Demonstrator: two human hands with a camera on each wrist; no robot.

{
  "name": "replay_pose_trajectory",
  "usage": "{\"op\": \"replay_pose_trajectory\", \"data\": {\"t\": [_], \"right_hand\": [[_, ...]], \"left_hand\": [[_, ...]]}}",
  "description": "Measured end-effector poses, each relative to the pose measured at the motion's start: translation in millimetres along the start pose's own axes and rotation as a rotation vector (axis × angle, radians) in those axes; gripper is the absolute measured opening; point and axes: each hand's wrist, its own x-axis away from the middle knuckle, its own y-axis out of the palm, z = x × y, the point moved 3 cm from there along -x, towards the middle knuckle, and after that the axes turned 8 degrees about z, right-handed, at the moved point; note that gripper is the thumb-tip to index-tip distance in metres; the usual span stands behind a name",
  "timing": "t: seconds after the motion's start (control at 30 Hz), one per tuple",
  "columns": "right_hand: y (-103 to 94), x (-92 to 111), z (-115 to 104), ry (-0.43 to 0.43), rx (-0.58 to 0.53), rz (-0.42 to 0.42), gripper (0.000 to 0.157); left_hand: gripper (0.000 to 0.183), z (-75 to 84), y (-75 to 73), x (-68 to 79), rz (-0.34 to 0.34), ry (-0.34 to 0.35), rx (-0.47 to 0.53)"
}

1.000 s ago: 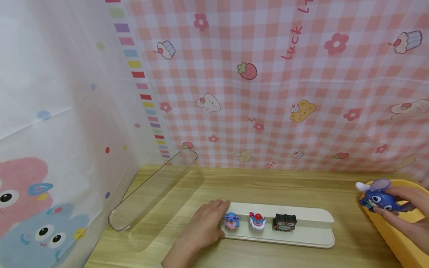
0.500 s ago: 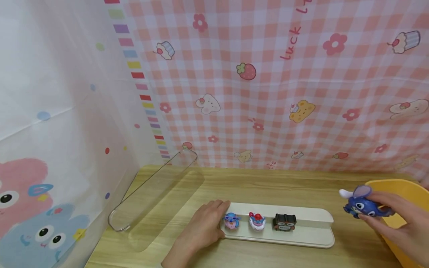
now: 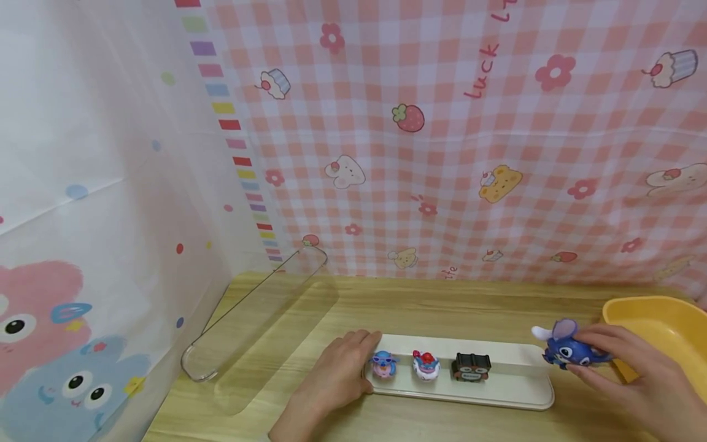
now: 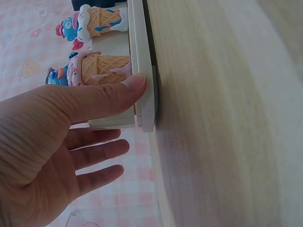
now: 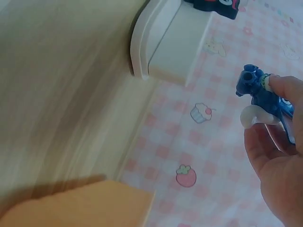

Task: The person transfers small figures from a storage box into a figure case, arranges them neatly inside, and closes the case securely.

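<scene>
My left hand [image 3: 337, 374] grips the left end of a long white stepped display base [image 3: 519, 387], thumb on its front edge. In a row on the base stand three toy figurines: a blue one with sunglasses on a pink ice-cream cone [image 4: 106, 68], a blue one with a red top on a white-topped cone [image 4: 102, 21], and a dark boxy one [image 3: 471, 367]. My right hand [image 3: 641, 371] pinches a blue big-eared figurine [image 3: 571, 353] between thumb and fingers, raised beside the base's right end. The figurine lies tilted sideways, partly covered by the fingers.
A yellow bin [image 3: 635, 302] stands at the right, partly behind my right hand. At the left, a clear plastic cover [image 3: 259, 310] lies slantwise on the wooden table [image 3: 442, 307]. A pink checked cloth [image 3: 375, 202] hangs at the back, a white printed one on the left.
My right hand has carried the blue big-eared figurine leftward and slightly down, from over the yellow bin to the base's right end. The left hand and the base keep their place.
</scene>
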Motion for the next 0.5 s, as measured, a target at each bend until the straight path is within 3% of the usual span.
{"op": "replay_pose_trajectory", "data": {"t": [0.1,0.23,0.5], "right_hand": [[4.0,1,-4,0.01,0.024,-0.043,0.051],[8.5,3,-7,0.02,0.035,-0.075,0.062],[15.7,8,-13,-0.052,-0.111,-0.061,0.061]], "left_hand": [[0.089,-0.2,0.3,-0.3,0.0,0.002,0.0],[0.089,-0.6,1.0,-0.3,0.0,0.006,-0.004],[0.089,-0.5,1.0,-0.3,0.007,0.011,-0.01]]}}
